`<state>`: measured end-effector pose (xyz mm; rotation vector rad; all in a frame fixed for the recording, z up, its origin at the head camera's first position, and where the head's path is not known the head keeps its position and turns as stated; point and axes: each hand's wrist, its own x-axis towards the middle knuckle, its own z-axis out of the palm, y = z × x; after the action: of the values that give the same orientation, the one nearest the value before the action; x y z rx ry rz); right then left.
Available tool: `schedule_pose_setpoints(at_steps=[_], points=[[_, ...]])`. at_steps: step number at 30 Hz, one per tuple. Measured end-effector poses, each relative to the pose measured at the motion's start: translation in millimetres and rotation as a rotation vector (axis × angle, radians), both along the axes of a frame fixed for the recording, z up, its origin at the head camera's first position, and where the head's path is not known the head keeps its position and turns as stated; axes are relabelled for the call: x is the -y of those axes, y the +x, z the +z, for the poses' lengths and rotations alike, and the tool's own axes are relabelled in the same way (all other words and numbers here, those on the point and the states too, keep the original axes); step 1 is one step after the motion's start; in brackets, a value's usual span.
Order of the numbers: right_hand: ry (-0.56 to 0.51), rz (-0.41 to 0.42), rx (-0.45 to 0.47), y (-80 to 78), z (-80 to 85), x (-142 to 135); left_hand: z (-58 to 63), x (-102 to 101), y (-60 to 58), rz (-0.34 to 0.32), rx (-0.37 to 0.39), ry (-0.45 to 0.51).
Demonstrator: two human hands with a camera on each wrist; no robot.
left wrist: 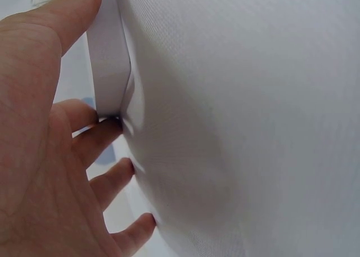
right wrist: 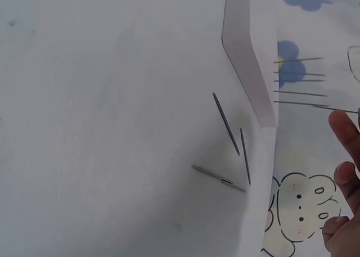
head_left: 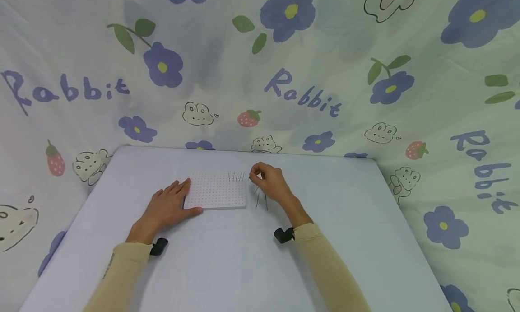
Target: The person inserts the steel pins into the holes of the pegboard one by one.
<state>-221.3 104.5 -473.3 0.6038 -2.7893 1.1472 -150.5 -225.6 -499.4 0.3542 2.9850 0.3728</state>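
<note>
A white pegboard (head_left: 215, 192) with a grid of small holes lies on the table. Several thin metal needles (right wrist: 300, 94) stand upright in a row at its back right corner. My left hand (head_left: 166, 207) rests against the board's left side, fingers extended and spread, with the thumb along the front edge; the left wrist view shows the fingertips at the board's corner. Just off the back right corner, my right hand (head_left: 268, 181) pinches another needle (right wrist: 333, 108) between thumb and fingertips, level with the standing needles' tops. Under that hand, three loose needles (right wrist: 226, 124) lie on the tabletop.
A white cloth covers the table (head_left: 227, 267), which runs back to a patterned curtain (head_left: 227, 68) with flowers, rabbits and strawberries. Black wrist cameras (head_left: 159, 246) sit at both sleeve cuffs. Tabletop stretches to both sides of the board.
</note>
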Motion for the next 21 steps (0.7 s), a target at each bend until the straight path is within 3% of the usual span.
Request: schedule_pose_setpoints(at_steps=[7, 21], points=[[0.047, 0.005, -0.041, -3.4, -5.5, 5, 0.1, 0, 0.1, 0.000, -0.004, -0.002], [0.162, -0.009, -0.032, -4.0, -14.5, 13, 1.0, 0, 0.6, -0.005, -0.012, 0.007]])
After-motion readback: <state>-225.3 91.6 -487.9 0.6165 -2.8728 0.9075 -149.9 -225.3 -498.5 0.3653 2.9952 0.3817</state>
